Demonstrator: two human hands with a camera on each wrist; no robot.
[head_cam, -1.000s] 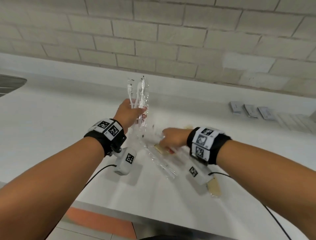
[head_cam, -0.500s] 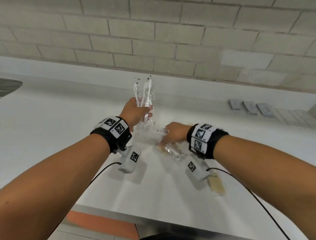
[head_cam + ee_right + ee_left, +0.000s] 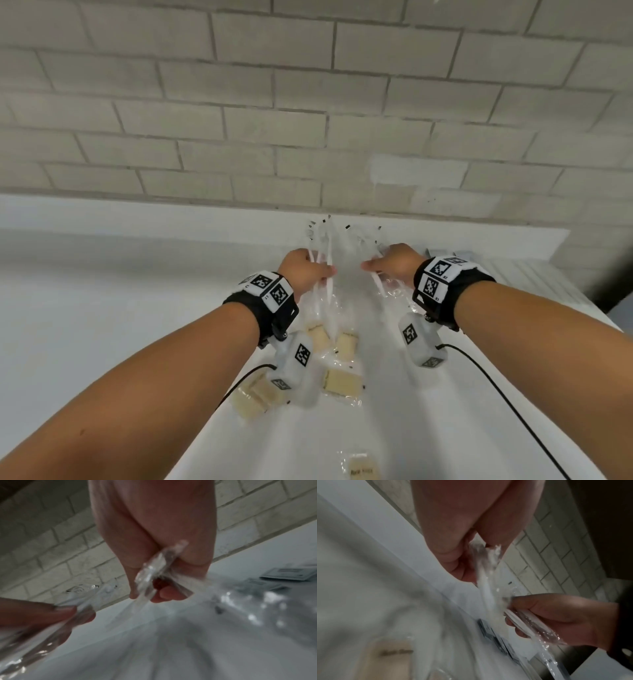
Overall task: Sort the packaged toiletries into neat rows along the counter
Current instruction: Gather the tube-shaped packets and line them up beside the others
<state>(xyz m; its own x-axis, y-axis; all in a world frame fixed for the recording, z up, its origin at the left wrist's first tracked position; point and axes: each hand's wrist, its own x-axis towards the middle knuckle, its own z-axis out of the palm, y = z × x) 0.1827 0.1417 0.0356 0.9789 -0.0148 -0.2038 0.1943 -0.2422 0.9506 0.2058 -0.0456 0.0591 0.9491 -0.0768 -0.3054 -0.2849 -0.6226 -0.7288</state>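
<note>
Both hands are raised over the white counter (image 3: 102, 325) near the back wall. My left hand (image 3: 315, 272) grips a bunch of clear-wrapped white toothbrushes (image 3: 323, 253) that stands upright. My right hand (image 3: 376, 269) grips another clear-wrapped toothbrush pack (image 3: 371, 245), a short gap away from the first. The left wrist view shows the left fingers (image 3: 453, 550) curled round the wrappers (image 3: 486, 566), and the right hand (image 3: 556, 615) round its pack (image 3: 530, 626). In the right wrist view the right fingers (image 3: 164, 595) pinch crinkled plastic (image 3: 152, 572).
Several cream soap bars in clear wrap lie on the counter under my wrists (image 3: 342, 380), (image 3: 251, 397), and one nearer me (image 3: 359, 467). Grey flat sachets (image 3: 288, 574) lie in a row at the back right. A brick wall (image 3: 308, 102) rises behind the counter.
My right hand has lifted a wrapped toothbrush pack off the counter and raised it beside the left hand's bunch. Both hands have moved toward the back wall.
</note>
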